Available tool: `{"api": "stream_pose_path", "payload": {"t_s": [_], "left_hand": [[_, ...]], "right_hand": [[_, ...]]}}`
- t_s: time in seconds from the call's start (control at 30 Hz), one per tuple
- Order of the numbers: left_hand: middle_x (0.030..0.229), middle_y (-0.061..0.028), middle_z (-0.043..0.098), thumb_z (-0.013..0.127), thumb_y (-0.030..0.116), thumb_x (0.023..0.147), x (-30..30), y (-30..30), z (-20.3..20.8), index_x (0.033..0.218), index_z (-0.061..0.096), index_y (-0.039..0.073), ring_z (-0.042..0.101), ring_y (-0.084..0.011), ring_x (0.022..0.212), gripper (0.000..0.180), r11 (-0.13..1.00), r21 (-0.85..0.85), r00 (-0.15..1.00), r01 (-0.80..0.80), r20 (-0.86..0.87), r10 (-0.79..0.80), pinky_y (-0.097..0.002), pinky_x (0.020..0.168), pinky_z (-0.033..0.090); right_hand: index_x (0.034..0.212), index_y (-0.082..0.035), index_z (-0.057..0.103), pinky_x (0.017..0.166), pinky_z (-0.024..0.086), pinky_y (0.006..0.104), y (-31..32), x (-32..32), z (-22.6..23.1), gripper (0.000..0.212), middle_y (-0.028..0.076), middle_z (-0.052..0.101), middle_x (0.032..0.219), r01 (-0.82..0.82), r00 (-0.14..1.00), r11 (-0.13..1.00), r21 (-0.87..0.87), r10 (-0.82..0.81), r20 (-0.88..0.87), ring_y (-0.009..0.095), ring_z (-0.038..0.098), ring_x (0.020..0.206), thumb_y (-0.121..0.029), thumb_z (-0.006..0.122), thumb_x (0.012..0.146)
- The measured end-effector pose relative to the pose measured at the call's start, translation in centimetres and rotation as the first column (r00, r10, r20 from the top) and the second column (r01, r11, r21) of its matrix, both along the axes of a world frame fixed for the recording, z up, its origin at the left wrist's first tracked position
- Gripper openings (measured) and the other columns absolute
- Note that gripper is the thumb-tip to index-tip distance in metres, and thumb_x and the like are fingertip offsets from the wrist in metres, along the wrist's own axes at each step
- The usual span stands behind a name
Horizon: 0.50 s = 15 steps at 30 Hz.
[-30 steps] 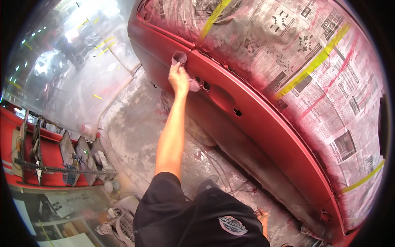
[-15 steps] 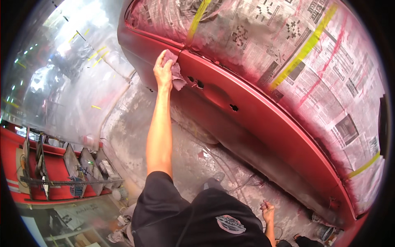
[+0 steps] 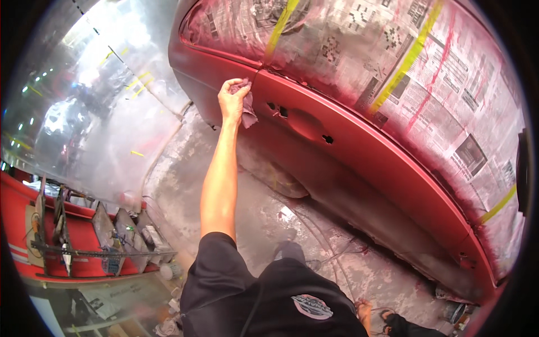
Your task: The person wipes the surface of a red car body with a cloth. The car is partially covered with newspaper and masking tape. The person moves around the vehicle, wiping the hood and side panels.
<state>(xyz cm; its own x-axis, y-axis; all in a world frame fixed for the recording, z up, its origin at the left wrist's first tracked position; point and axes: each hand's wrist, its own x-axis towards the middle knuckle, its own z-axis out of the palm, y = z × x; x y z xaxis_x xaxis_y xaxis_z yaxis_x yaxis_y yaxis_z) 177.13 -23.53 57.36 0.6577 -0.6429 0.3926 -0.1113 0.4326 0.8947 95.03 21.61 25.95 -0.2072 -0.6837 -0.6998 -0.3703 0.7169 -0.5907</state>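
My left hand [image 3: 231,103] is raised at the end of an outstretched arm, fingers closed on a crumpled dusty-pink cloth [image 3: 249,114]. The cloth hangs beside the seam between two red car panels, left of the handle cutouts in the red car door [image 3: 359,143]. Whether it touches the panel cannot be made out. Low in the view, beside my dark shirt [image 3: 269,300], my right hand [image 3: 364,310] hangs away from the car; its fingers are too small and partly hidden to read.
Newspaper [image 3: 415,95] with yellow tape [image 3: 407,56] masks the car windows. Hoses [image 3: 320,236] cross the stained floor [image 3: 185,168]. At left stand a red rack [image 3: 84,264] with grey panels and a plastic sheet [image 3: 106,112]. Someone's dark-clothed leg [image 3: 412,330] shows at lower right.
My left hand and cloth have shifted slightly down from the panel's upper edge, and the cloth looks more bunched. My right hand has dropped lower. The view has shifted a little.
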Motion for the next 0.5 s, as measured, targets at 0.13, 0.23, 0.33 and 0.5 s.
{"api": "stream_pose_path", "payload": {"t_s": [0.13,0.23,0.33,0.5], "left_hand": [[0.101,-0.0047,0.077,0.079,0.005,0.093,-1.9,-3.3,0.4,0.109,0.076,0.000,0.069,-0.0094,0.093,0.017,0.998,0.003,0.987,-0.060,0.148,0.059,-0.0269,0.084,0.056],[0.096,-0.0051,0.078,0.077,0.005,0.092,1.7,-3.3,1.0,0.106,0.076,-0.002,0.069,-0.0103,0.086,0.016,0.986,0.162,0.984,-0.039,0.179,0.010,-0.0277,0.078,0.055],[0.096,-0.0142,0.075,0.071,0.006,0.095,1.7,-5.1,-0.4,0.105,0.076,0.000,0.072,-0.0231,0.090,0.013,0.996,-0.049,0.896,-0.071,0.437,0.085,-0.0382,0.084,0.056],[0.094,-0.0140,0.069,0.072,0.002,0.091,0.8,-4.6,0.7,0.105,0.074,0.002,0.071,-0.0318,0.088,0.014,0.971,-0.080,0.710,-0.227,0.669,0.221,-0.0408,0.081,0.055]], "right_hand": [[0.127,0.006,0.067,0.049,0.053,0.0356,4.2,-4.4,-2.5,0.042,0.014,0.072,0.082,0.169,0.986,0.982,0.084,-0.168,-0.017,0.027,0.071,0.062,0.002,0.045,0.092],[0.121,0.006,0.070,0.050,0.055,0.0370,-1.1,3.9,0.0,0.039,0.014,0.073,0.081,0.086,0.996,0.993,0.078,-0.084,-0.019,0.027,0.072,0.063,0.002,0.044,0.093],[0.118,0.007,0.073,0.051,0.057,0.0369,-5.4,9.8,0.1,0.034,0.016,0.075,0.083,0.122,0.991,0.993,-0.009,-0.122,-0.049,0.027,0.074,0.066,-0.001,0.050,0.094],[0.127,0.002,0.073,0.076,0.062,0.0397,-14.9,23.0,1.5,0.039,0.021,0.079,0.097,-0.326,0.920,0.892,-0.314,0.222,-0.322,0.029,0.078,0.084,-0.013,0.065,0.092]]}}
